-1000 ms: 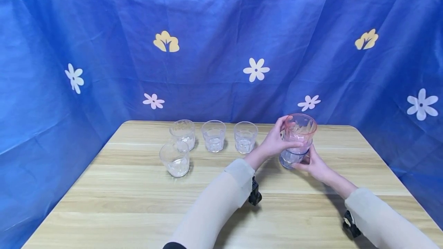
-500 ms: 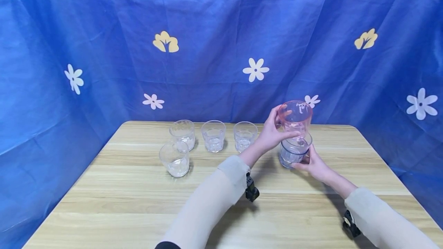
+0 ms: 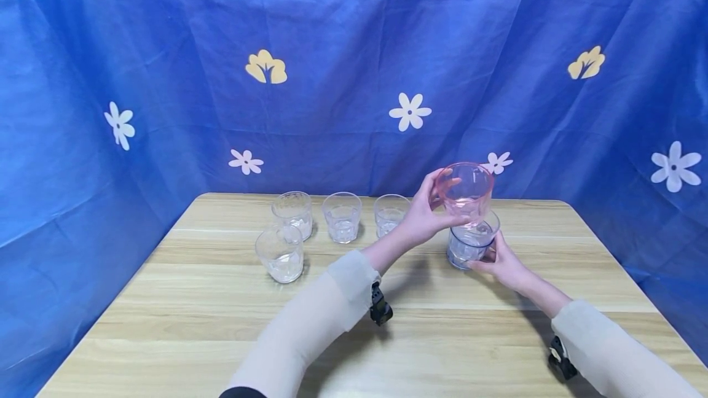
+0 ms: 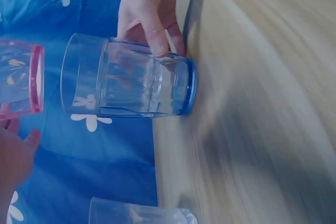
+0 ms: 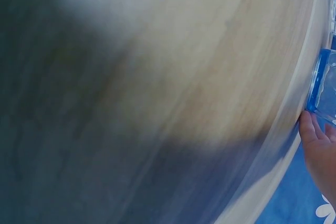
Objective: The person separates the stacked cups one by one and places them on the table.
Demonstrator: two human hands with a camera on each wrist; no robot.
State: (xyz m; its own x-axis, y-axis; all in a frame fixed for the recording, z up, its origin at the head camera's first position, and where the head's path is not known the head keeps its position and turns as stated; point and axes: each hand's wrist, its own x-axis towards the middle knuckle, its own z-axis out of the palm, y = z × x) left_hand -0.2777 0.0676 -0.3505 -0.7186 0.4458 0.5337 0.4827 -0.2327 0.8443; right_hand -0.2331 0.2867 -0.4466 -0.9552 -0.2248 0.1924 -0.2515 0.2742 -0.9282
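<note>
My left hand [image 3: 421, 221] holds a pink-tinted glass [image 3: 467, 192] in the air, fingers and thumb around its side. In the left wrist view a gap separates this pink glass [image 4: 18, 80] from a clear glass [image 4: 79, 72] nested upright in a blue-tinted glass [image 4: 176, 87]. That blue glass [image 3: 460, 255] stands on the table at the right, and my right hand [image 3: 509, 267] grips it low down. The right wrist view catches only the blue base [image 5: 319, 80] at its edge, with the right hand's fingertips [image 5: 306, 121] against it.
Several clear glasses stand at the back left of the wooden table [image 3: 232, 324]: a back-left one [image 3: 293, 217], a middle one [image 3: 342, 220], one near my left forearm [image 3: 389, 214] and a nearer one [image 3: 283, 257]. A blue patterned curtain [image 3: 332, 109] hangs behind the table.
My left hand has lifted the pink glass up out of the clear glass and shifted it slightly left. The right hand and the blue glass have stayed in place.
</note>
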